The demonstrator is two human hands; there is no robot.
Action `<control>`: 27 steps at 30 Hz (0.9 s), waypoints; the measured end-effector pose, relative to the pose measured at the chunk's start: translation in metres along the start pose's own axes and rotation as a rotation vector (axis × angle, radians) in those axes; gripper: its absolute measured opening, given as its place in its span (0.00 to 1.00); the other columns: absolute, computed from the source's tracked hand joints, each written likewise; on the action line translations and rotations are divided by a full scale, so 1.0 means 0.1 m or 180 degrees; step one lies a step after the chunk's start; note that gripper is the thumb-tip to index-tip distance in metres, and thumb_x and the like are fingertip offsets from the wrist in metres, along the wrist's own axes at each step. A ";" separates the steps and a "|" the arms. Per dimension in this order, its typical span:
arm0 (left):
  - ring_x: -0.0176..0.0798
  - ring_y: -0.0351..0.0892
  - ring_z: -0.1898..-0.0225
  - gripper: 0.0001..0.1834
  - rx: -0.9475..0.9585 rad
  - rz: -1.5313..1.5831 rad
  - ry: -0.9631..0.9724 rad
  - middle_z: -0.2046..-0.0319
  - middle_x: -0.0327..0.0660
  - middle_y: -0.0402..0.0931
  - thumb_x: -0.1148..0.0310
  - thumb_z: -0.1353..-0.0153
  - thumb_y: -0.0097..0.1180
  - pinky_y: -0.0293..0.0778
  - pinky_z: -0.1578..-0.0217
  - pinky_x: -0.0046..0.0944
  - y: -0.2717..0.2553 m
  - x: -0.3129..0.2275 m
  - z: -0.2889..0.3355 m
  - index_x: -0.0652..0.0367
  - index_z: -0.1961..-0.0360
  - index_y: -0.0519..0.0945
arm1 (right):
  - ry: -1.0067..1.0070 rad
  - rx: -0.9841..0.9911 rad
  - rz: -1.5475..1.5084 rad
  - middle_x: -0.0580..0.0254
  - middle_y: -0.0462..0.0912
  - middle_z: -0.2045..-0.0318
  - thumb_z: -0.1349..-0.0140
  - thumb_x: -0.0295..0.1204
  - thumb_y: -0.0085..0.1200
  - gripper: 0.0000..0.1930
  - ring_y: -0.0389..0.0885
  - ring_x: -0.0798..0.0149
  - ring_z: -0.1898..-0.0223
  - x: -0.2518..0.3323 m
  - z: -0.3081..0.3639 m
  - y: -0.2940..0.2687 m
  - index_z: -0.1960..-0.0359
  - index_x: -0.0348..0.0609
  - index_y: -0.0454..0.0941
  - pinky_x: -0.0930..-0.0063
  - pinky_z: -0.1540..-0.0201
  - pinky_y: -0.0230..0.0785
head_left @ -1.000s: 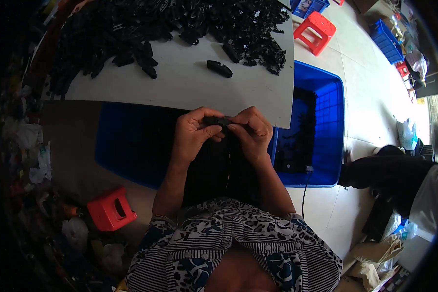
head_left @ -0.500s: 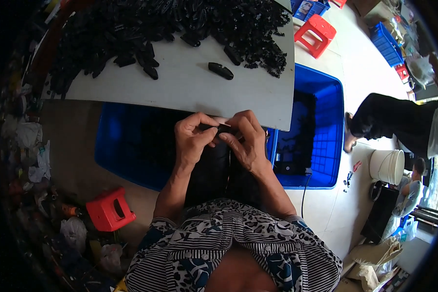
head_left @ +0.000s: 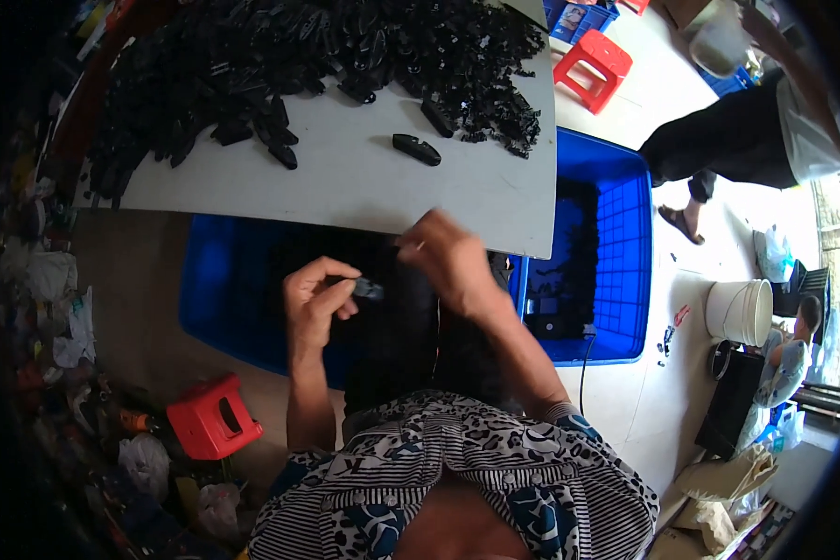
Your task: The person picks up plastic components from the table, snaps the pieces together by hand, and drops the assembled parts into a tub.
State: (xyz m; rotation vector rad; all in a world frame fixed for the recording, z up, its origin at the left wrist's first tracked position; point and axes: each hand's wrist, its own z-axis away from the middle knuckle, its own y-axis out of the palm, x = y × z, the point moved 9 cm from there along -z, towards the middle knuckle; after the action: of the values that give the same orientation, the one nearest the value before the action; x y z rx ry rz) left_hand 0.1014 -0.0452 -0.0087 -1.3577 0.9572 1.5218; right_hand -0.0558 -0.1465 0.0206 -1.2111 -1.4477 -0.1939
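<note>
Over the left blue bin, my left hand (head_left: 319,297) pinches a small black plastic part (head_left: 369,288) between thumb and fingers. My right hand (head_left: 450,261) is at the table's near edge, smeared by motion, its fingers curled downward; whether anything is in them cannot be made out. On the white table (head_left: 345,182) in front of me lies a single long black plastic piece (head_left: 416,149). Behind it spreads a large heap of similar black plastic parts (head_left: 280,75), with smaller toothed-looking bits (head_left: 495,93) on its right side.
Below the table stand a left blue bin (head_left: 217,308) and a right blue bin (head_left: 625,233) holding dark parts. Red stools (head_left: 593,70) are on the floor. A person in dark trousers (head_left: 728,140) walks at the right, beyond a white bucket (head_left: 737,313). Bags and clutter line the left.
My hands have come apart: the left moved left and down with the black part, the right rose toward the table edge. At the right, the person has stepped farther away.
</note>
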 end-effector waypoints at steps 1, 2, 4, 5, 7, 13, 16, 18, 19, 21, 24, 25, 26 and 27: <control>0.29 0.74 0.82 0.07 -0.0012 -0.0517 -0.0168 0.74 0.40 0.77 0.79 0.45 0.54 0.68 0.82 0.26 -0.15 0.03 -0.02 0.66 0.65 0.81 | -0.0428 -0.0474 0.0265 0.54 0.75 0.70 0.46 0.21 0.55 0.05 0.77 0.52 0.69 -0.02 -0.09 -0.24 0.67 0.39 0.78 0.67 0.66 0.70; 0.30 0.74 0.81 0.08 -0.0043 -0.1030 -0.0337 0.72 0.40 0.77 0.79 0.44 0.53 0.68 0.80 0.28 -0.24 0.05 -0.02 0.64 0.64 0.82 | -0.0094 -0.0877 0.0658 0.54 0.75 0.72 0.48 0.19 0.56 0.06 0.78 0.54 0.70 -0.22 -0.18 -0.42 0.68 0.39 0.79 0.67 0.68 0.70; 0.34 0.76 0.74 0.11 -0.0859 -0.2195 0.0322 0.69 0.41 0.76 0.80 0.44 0.55 0.70 0.73 0.33 -0.41 -0.16 -0.06 0.61 0.59 0.81 | 0.0062 -0.1363 0.1124 0.54 0.75 0.71 0.51 0.18 0.57 0.07 0.78 0.53 0.71 -0.45 -0.39 -0.76 0.68 0.39 0.79 0.65 0.70 0.70; 0.40 0.76 0.69 0.13 -0.1164 -0.2262 0.0622 0.68 0.44 0.74 0.81 0.47 0.57 0.70 0.68 0.37 -0.44 -0.24 -0.10 0.60 0.59 0.81 | 0.0142 -0.1383 0.1401 0.55 0.75 0.69 0.52 0.20 0.58 0.09 0.78 0.51 0.69 -0.51 -0.48 -0.87 0.67 0.41 0.80 0.63 0.68 0.70; 0.42 0.76 0.67 0.13 -0.1113 -0.2233 0.0897 0.67 0.44 0.75 0.81 0.47 0.58 0.71 0.66 0.37 -0.26 -0.35 -0.30 0.61 0.59 0.80 | 0.0232 -0.1284 0.1629 0.55 0.75 0.69 0.53 0.21 0.58 0.10 0.78 0.51 0.68 -0.64 -0.60 -0.93 0.66 0.43 0.80 0.62 0.66 0.70; 0.51 0.68 0.50 0.22 -0.0652 -0.2431 0.1893 0.56 0.44 0.72 0.82 0.51 0.61 0.66 0.50 0.45 0.57 -0.68 -1.00 0.59 0.52 0.76 | 0.0484 -0.1094 0.2128 0.56 0.73 0.69 0.55 0.23 0.58 0.08 0.76 0.50 0.64 -0.74 -0.63 -0.78 0.70 0.43 0.76 0.59 0.65 0.69; 0.53 0.66 0.48 0.26 -0.0472 -0.2571 0.2007 0.55 0.45 0.70 0.82 0.53 0.62 0.66 0.50 0.46 0.78 -0.59 -1.27 0.57 0.50 0.74 | 0.0281 -0.1034 0.2123 0.57 0.72 0.68 0.56 0.23 0.58 0.07 0.75 0.50 0.62 -0.63 -0.58 -0.73 0.73 0.42 0.74 0.58 0.65 0.69; 0.53 0.66 0.49 0.21 -0.0057 -0.2659 0.2021 0.54 0.45 0.69 0.81 0.52 0.61 0.65 0.50 0.47 0.95 -0.53 -1.35 0.60 0.55 0.73 | 0.0143 -0.0978 0.2137 0.57 0.72 0.68 0.56 0.22 0.58 0.07 0.74 0.50 0.61 -0.56 -0.52 -0.69 0.74 0.41 0.73 0.58 0.65 0.69; 0.53 0.67 0.52 0.16 -0.0037 -0.2543 0.1991 0.58 0.46 0.71 0.82 0.51 0.60 0.65 0.52 0.48 0.94 -0.51 -1.35 0.60 0.60 0.72 | 0.0096 -0.1000 0.2040 0.56 0.73 0.69 0.56 0.22 0.57 0.08 0.74 0.49 0.62 -0.52 -0.50 -0.70 0.74 0.41 0.73 0.59 0.66 0.69; 0.54 0.69 0.55 0.15 -0.0213 -0.2417 0.1993 0.62 0.46 0.71 0.83 0.51 0.58 0.66 0.55 0.47 0.86 -0.47 -1.31 0.60 0.61 0.71 | 0.0014 -0.1135 0.1757 0.57 0.74 0.71 0.55 0.21 0.57 0.08 0.75 0.51 0.65 -0.55 -0.45 -0.76 0.72 0.40 0.73 0.61 0.67 0.69; 0.46 0.73 0.69 0.11 -0.0602 -0.2178 0.2115 0.72 0.43 0.71 0.81 0.45 0.54 0.69 0.67 0.39 0.67 -0.47 -1.14 0.60 0.63 0.69 | 0.0293 -0.1292 0.0600 0.60 0.77 0.75 0.50 0.20 0.56 0.07 0.77 0.58 0.71 -0.69 -0.36 -0.86 0.70 0.39 0.72 0.68 0.71 0.69; 0.44 0.71 0.71 0.11 -0.0592 -0.1662 0.1627 0.72 0.44 0.69 0.81 0.45 0.54 0.69 0.68 0.41 0.56 -0.37 -1.16 0.61 0.62 0.68 | 0.0643 -0.1301 -0.0270 0.61 0.78 0.77 0.47 0.19 0.55 0.06 0.78 0.63 0.75 -0.83 -0.32 -0.85 0.68 0.39 0.72 0.72 0.74 0.70; 0.42 0.69 0.73 0.12 -0.0589 -0.1149 0.1136 0.73 0.44 0.68 0.81 0.44 0.54 0.68 0.70 0.43 0.47 -0.25 -1.16 0.62 0.60 0.67 | 0.0640 -0.1303 -0.0276 0.61 0.78 0.77 0.47 0.19 0.55 0.06 0.78 0.63 0.75 -0.80 -0.31 -0.86 0.68 0.39 0.72 0.72 0.74 0.70; 0.31 0.66 0.76 0.08 -0.0498 -0.0953 0.1025 0.74 0.39 0.67 0.73 0.38 0.52 0.66 0.74 0.35 0.46 -0.21 -1.13 0.60 0.59 0.68 | 0.0857 -0.1281 -0.1713 0.61 0.78 0.77 0.44 0.20 0.55 0.06 0.77 0.68 0.76 -0.88 -0.30 -0.80 0.66 0.40 0.73 0.77 0.76 0.69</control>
State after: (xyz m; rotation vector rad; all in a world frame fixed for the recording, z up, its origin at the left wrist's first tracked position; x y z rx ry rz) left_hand 0.0970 -0.1685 -0.0010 -1.8092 0.7917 1.1925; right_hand -0.1148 -0.2511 -0.0012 -1.0281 -1.5059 -1.0180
